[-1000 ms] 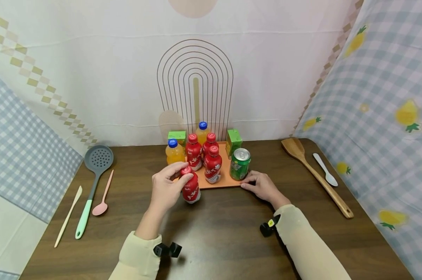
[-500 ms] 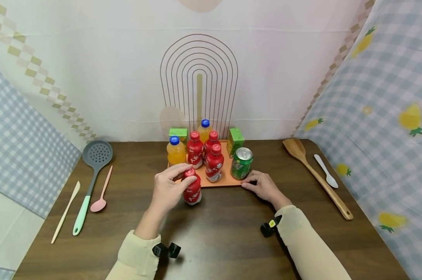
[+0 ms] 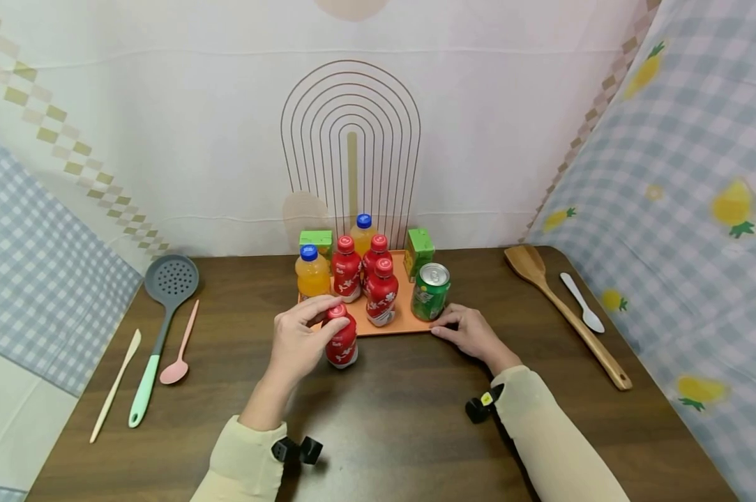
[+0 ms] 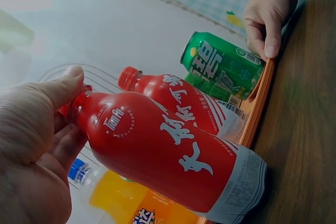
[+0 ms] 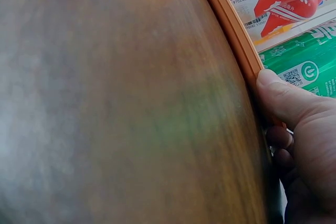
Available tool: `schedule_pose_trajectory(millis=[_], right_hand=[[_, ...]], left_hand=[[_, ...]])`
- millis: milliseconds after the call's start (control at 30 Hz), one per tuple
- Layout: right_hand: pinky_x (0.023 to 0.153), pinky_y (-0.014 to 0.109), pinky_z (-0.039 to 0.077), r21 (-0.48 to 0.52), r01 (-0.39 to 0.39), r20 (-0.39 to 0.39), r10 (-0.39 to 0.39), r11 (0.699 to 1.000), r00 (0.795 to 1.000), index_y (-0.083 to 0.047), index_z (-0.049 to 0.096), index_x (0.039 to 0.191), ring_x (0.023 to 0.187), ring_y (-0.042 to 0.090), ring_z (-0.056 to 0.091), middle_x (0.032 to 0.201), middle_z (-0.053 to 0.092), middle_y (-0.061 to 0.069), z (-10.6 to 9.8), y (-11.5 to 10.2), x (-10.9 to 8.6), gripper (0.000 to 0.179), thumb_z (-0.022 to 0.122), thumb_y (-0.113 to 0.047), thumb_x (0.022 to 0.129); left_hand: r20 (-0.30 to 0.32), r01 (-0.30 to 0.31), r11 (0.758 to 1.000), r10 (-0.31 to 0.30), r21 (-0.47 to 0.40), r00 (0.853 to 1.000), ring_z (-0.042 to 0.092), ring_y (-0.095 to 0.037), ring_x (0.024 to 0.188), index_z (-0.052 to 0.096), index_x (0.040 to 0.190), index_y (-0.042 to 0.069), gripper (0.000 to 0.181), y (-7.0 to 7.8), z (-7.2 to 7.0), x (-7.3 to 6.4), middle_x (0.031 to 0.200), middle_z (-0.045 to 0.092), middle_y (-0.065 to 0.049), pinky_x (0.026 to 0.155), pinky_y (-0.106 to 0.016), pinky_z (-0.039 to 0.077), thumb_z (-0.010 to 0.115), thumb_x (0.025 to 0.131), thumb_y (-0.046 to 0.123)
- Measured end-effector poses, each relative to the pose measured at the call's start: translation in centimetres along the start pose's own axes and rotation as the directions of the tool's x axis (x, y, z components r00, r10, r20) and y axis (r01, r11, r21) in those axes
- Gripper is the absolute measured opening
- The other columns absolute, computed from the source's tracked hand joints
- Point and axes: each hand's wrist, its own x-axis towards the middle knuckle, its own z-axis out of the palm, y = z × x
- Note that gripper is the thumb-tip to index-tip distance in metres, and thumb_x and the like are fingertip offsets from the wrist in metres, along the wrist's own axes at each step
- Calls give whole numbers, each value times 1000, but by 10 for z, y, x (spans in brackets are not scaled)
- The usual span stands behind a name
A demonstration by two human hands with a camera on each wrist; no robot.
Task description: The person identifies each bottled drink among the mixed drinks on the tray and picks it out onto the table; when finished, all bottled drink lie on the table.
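Note:
In the head view my left hand pinches a red drink bottle around its cap and neck, thumb on one side and fingers on the other. The bottle stands nearly upright just in front of an orange tray. At the tray's front right corner my right hand grips the rim, its thumb over the edge in the right wrist view. Close to that hand is a green soda can on the tray. More red bottles stand at the tray's middle, beside an orange soda bottle.
Green juice boxes and another orange soda bottle are at the tray's back. On the table's left lie a slotted skimmer, a pink spoon and a cream knife. A wooden spatula and white spoon lie right.
The red bottle in my left hand has shifted very slightly toward me, away from the tray. My right hand stays at the tray corner.

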Motion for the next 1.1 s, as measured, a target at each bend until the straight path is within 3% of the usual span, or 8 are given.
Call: schedule_pose_trajectory(millis=[333, 600, 700, 867, 1000, 1100], right_hand=[[75, 34, 47, -5, -1, 0, 1, 1000, 1000, -26, 78, 89, 84, 10, 58, 89, 62, -9, 0, 3, -1, 7, 74, -30, 85], [78, 35, 47, 4, 7, 1, -7, 1000, 1000, -26, 78, 90, 86, 10, 59, 90, 62, -10, 1, 2, -1, 8, 73, -31, 85], [78, 34, 47, 4, -2, 4, 1, 1000, 1000, -26, 78, 90, 86, 10, 58, 90, 62, -10, 1, 2, -1, 8, 73, -31, 85], [75, 33, 47, 3, -16, 3, 16, 1000, 1000, -26, 78, 90, 84, 11, 58, 89, 62, -9, -1, -1, -1, 8, 73, -30, 85], [74, 33, 47, 3, -19, 6, 19, 1000, 1000, -25, 78, 90, 83, 12, 57, 89, 62, -8, -1, -2, 0, 8, 74, -30, 85], [74, 33, 47, 0, -19, 7, 19, 1000, 1000, -26, 78, 89, 83, 12, 57, 90, 62, -8, -1, -2, 0, 7, 73, -30, 85]], left_hand=[[29, 84, 994, -82, -71, 996, 66, -13, 97, 74, 108, 15, 32, -3, 2, 1, 109, 70, 1, 83, -27, 53, 81, 78, 22], [19, 151, 984, -150, -91, 988, 66, -19, 97, 74, 106, 10, 31, -4, 5, 1, 109, 70, -6, 86, -36, 52, 82, 76, 8], [25, 153, 984, -152, -86, 988, 66, -20, 98, 74, 107, 8, 31, -4, 5, 0, 110, 70, -7, 86, -35, 52, 81, 77, 8], [31, 129, 988, -127, -82, 991, 65, -14, 101, 74, 108, 14, 32, -4, 3, 0, 111, 70, 0, 85, -28, 52, 81, 78, 20], [22, 119, 987, -117, -104, 993, 65, -14, 101, 74, 108, 16, 32, -6, 2, -1, 111, 70, 0, 86, -30, 52, 81, 77, 21], [22, 127, 987, -125, -96, 992, 65, -18, 101, 74, 107, 9, 31, 10, -1, 0, 110, 70, -5, 86, -35, 52, 81, 78, 12]])
